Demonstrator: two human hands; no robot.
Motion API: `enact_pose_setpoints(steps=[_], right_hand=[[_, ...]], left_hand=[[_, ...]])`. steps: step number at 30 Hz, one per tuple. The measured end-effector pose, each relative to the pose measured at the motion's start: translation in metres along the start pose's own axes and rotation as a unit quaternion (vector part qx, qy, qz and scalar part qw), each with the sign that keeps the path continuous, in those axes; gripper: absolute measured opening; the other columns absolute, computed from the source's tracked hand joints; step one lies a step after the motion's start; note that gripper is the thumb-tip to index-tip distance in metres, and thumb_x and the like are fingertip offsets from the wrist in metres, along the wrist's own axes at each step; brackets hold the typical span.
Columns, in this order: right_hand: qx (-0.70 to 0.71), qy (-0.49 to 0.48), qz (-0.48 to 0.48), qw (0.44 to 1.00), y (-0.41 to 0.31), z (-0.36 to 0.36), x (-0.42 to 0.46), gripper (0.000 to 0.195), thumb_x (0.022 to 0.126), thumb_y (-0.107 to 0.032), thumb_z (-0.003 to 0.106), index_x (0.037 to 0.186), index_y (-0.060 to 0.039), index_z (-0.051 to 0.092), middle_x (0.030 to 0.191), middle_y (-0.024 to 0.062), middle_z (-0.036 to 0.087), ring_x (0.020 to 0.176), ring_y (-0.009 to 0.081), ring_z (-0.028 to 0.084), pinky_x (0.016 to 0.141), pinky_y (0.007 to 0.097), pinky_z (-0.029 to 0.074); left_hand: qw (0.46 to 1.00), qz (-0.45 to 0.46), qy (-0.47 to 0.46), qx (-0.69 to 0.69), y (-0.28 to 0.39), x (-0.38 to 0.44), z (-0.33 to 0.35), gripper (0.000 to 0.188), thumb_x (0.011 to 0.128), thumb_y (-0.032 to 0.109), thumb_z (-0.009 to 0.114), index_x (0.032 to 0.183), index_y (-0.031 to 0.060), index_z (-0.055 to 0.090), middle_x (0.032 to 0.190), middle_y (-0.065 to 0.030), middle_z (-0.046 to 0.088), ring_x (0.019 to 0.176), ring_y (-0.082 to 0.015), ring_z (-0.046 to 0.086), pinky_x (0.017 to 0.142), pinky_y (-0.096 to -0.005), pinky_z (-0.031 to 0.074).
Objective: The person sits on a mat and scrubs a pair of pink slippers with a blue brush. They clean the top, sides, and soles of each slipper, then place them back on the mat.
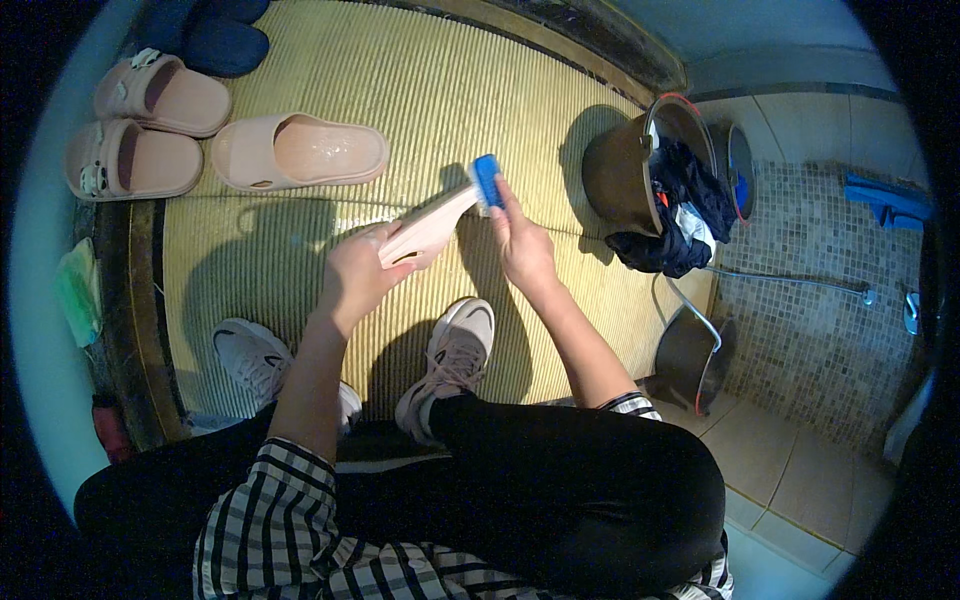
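Note:
My left hand (358, 279) grips a pale pink slide sandal (429, 229) around its strap end, with the sole edge turned up and the other end pointing away to the right. In my right hand (525, 247) is a small blue scrubbing brush (487, 180). Its pale bristles are against or very close to the sandal's far end; blur hides whether they touch. A matching pink slide (330, 150) lies upright on the ribbed yellow mat (420, 82), its footbed wet and shiny.
Pink slides with panda charms (161, 161) and dark slippers (225, 46) stand at the far left. A brown bucket (615, 176) holding dark and white clothes is to the right. Beyond it are a metal tap (694, 311), another bucket (686, 352) and mosaic tiles (810, 240). My sneakers (461, 337) rest on the mat.

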State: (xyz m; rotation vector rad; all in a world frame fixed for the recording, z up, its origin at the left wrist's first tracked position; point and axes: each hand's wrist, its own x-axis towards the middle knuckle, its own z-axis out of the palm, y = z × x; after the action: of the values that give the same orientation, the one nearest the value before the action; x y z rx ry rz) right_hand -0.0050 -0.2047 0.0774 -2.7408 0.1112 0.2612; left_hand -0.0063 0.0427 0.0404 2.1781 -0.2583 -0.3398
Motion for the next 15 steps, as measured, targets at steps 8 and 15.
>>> enact_pose_setpoints(steps=[8,15], right_hand=[[0.037,-0.043,-0.084,0.995,-0.044,0.009,-0.041,0.055,0.098,-0.035,0.053,0.148,-0.0185,0.037,0.06,0.0182,0.058,0.051,0.0361,0.06,0.05,0.0468,0.05],[-0.032,-0.075,-0.135,0.987,-0.041,-0.011,-0.025,0.054,0.097,-0.04,0.051,0.147,-0.0228,0.038,0.062,0.0156,0.06,0.051,0.0347,0.061,0.049,0.0472,0.05]], left_hand=[[1.0,-0.016,0.006,-0.01,0.002,-0.001,0.004,0.053,0.072,0.028,0.081,0.117,0.0047,0.065,0.102,-0.0164,0.069,0.09,-0.0323,0.068,0.079,-0.0382,0.053],[0.999,-0.031,-0.02,0.0,0.005,0.0,-0.001,0.048,0.075,0.029,0.079,0.113,0.0047,0.065,0.1,-0.0161,0.069,0.091,-0.0313,0.068,0.078,-0.0384,0.053]])
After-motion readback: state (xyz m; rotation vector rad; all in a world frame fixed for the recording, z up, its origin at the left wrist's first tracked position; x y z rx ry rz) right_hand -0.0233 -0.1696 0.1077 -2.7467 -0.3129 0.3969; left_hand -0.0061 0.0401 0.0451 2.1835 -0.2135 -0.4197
